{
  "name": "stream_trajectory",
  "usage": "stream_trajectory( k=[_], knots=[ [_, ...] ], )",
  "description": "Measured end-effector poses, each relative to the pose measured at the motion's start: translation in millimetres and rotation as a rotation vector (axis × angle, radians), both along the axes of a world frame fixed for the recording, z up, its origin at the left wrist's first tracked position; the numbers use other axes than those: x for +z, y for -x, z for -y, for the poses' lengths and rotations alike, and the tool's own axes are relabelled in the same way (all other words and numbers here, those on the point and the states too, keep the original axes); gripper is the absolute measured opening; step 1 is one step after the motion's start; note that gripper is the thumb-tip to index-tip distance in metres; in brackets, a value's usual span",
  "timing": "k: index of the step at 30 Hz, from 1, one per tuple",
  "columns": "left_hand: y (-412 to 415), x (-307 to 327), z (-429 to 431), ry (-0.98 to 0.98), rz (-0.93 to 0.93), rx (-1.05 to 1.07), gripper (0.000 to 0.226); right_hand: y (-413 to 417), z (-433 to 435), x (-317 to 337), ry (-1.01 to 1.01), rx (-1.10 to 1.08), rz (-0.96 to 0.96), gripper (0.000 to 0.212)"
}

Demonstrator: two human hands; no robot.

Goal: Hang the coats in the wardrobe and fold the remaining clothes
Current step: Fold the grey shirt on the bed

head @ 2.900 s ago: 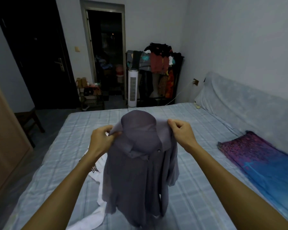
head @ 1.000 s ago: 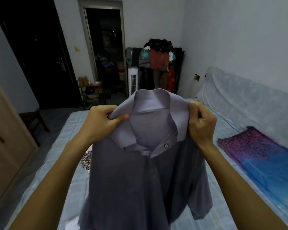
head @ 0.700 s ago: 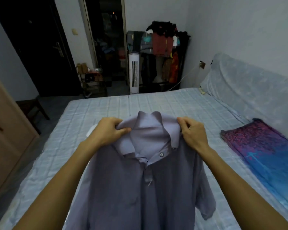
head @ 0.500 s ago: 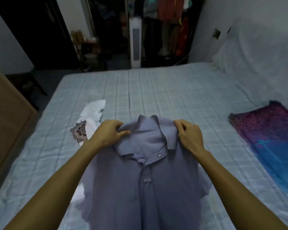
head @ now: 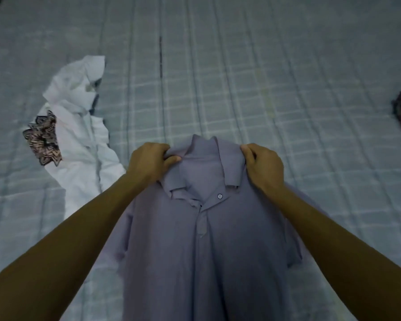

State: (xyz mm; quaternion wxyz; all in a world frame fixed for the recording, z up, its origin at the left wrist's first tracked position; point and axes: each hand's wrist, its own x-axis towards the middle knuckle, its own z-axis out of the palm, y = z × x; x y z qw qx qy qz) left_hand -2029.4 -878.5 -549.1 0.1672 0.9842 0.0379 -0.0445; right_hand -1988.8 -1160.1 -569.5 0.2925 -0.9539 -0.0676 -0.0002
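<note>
Nothing legible: no lettering, label, brand or number on the shirt (head: 206, 239), the white garment (head: 79, 140) or the bed (head: 287, 89).
</note>
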Motion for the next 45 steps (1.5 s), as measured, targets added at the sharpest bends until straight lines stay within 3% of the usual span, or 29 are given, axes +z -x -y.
stream_trajectory(
  k=[6,8,11,13,16,18,24,29,32,35,38,40,42,45],
  knots=[
    [-64.5,-74.3,16.2,-0.028,0.071,0.31,0.039,-58.6,-24.7,-79.1,0.03,-0.212,0.011,0.035],
    [-61.9,-92.9,29.8,-0.035,0.052,0.369,0.053,-54.6,-31.8,-98.3,-0.009,-0.24,0.081,0.034],
    [-34.2,-115.5,54.2,0.005,0.19,0.187,0.054,-27.6,-33.6,-116.5,-0.035,-0.191,0.194,0.034],
    [-14.2,-135.3,65.1,0.002,0.116,0.072,0.058,-6.0,-29.5,-132.9,0.047,-0.079,0.185,0.038],
    [1.2,-167.5,74.0,-0.086,-0.044,0.052,0.067,15.9,-21.5,-160.8,0.195,0.094,0.056,0.055],
    [2.1,-182.1,78.0,-0.177,-0.042,0.053,0.066,20.2,-18.4,-174.2,0.245,0.157,-0.008,0.062],
    [1.1,-190.4,76.9,-0.22,-0.078,0.057,0.066,25.5,-14.8,-166.0,0.227,0.161,-0.066,0.067],
    [20.6,-159.1,81.7,-0.098,-0.026,0.028,0.062,40.0,31.6,-139.8,0.343,-0.064,-0.025,0.056],
    [59.3,-151.9,93.7,-0.015,0.01,-0.073,0.06,36.2,67.0,-131.6,0.434,-0.27,-0.142,0.057],
    [69.5,-163.0,113.0,-0.039,0.011,-0.225,0.064,38.9,92.0,-132.5,0.487,-0.368,-0.275,0.067],
    [52.8,-180.1,132.3,-0.1,-0.029,-0.276,0.066,46.3,102.9,-126.9,0.487,-0.482,-0.219,0.06],
    [47.2,-189.9,138.4,-0.162,-0.067,-0.266,0.068,51.6,102.1,-116.7,0.44,-0.522,-0.21,0.043],
    [48.0,-195.4,139.2,-0.162,-0.093,-0.271,0.069,56.4,95.8,-104.0,0.245,-0.522,-0.236,0.021],
    [44.5,-182.3,129.6,-0.057,-0.135,-0.329,0.066,56.7,61.3,-72.9,-0.02,-0.555,-0.159,0.019]
  ],
)
